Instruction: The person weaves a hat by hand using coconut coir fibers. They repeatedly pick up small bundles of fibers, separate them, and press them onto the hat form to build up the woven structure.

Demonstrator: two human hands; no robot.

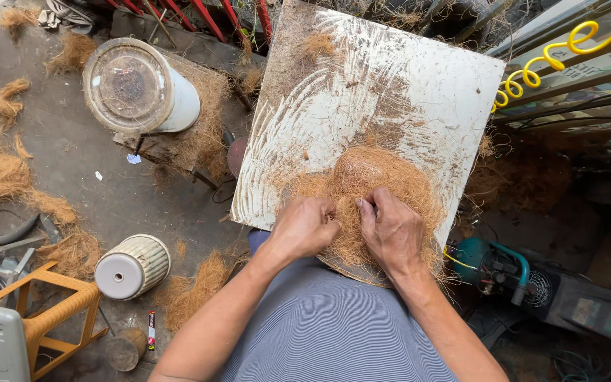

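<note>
Cluttered workshop floor, white board (390, 92) streaked with fibre dust. Coir mound (373, 191) sits at the board's near edge, already a rounded heap, strands loose at the rim. Left hand (304, 228) and right hand (390, 230) both pinch fibres. Bucket (139, 86), ribbed canister (132, 267) and compressor (493, 265) crowd around.

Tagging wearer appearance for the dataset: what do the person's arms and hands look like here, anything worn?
Both arms are bare from the forearm down to the fingers, with no sleeves reaching them. The left hand and the right hand wear no gloves, and no rings, watch or bands show. The only clothing in view is a finely striped blue-grey garment over the torso or lap. Bits of brown fibre cling around the fingers.
</note>
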